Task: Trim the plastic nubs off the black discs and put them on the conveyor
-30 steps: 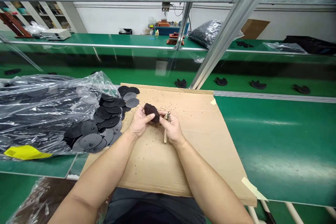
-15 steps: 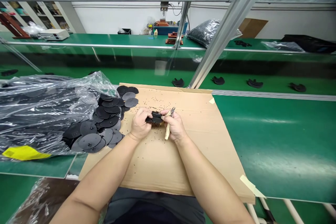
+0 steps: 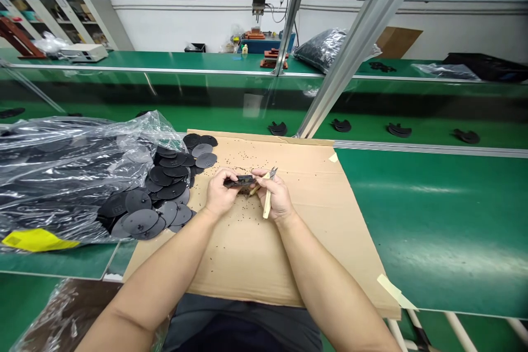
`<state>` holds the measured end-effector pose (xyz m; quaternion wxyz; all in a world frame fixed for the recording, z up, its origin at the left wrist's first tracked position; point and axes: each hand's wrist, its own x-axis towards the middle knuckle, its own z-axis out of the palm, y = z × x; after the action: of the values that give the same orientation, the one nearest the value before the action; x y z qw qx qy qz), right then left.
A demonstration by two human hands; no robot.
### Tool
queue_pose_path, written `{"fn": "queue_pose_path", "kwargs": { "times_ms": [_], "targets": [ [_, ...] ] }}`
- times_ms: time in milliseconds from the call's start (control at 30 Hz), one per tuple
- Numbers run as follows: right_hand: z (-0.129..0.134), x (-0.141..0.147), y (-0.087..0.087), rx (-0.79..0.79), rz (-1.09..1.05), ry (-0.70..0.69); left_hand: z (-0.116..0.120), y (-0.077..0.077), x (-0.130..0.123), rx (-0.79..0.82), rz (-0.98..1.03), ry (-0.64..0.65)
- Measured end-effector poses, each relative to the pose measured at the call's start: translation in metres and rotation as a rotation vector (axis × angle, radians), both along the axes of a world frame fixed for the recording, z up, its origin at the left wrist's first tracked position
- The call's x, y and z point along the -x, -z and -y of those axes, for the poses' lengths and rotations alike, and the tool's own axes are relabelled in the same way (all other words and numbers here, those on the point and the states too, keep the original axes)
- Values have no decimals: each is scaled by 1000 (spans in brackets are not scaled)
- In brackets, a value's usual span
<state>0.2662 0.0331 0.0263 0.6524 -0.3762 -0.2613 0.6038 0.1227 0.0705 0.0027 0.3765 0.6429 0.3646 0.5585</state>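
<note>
My left hand is closed on a small black plastic part, held edge-on just above the cardboard. My right hand grips a pair of nippers with pale yellow handles. Their jaws point up and away from the part. The right fingertips reach to the part's right end; whether they press on it I cannot tell. Tiny dark scraps lie scattered on the cardboard sheet under and around both hands. To the left lies a pile of black plastic discs, some with small nubs on them.
A clear plastic bag of black parts with a yellow label lies left of the pile. Behind the cardboard, several curved black parts sit on a green belt. A slanted metal post rises at the right centre.
The black part has been tipped from lying nearly flat to edge-on in my left hand. The nippers have turned slightly in my right hand, their handles now spread apart.
</note>
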Motion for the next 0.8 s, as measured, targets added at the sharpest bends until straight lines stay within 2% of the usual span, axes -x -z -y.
{"fn": "queue_pose_path", "kwargs": {
  "times_ms": [100, 200, 533, 800],
  "targets": [
    [2, -2, -2, -81, 13, -61, -3, 0, -2, 330, 299, 160],
    [5, -3, -3, -160, 46, -117, -3, -3, -2, 473, 446, 250],
    [6, -6, -1, -221, 100, -175, -3, -5, 1, 519, 488, 326],
    [11, -5, -12, -233, 127, -218, -3, -7, 4, 547, 455, 407]
  ]
}}
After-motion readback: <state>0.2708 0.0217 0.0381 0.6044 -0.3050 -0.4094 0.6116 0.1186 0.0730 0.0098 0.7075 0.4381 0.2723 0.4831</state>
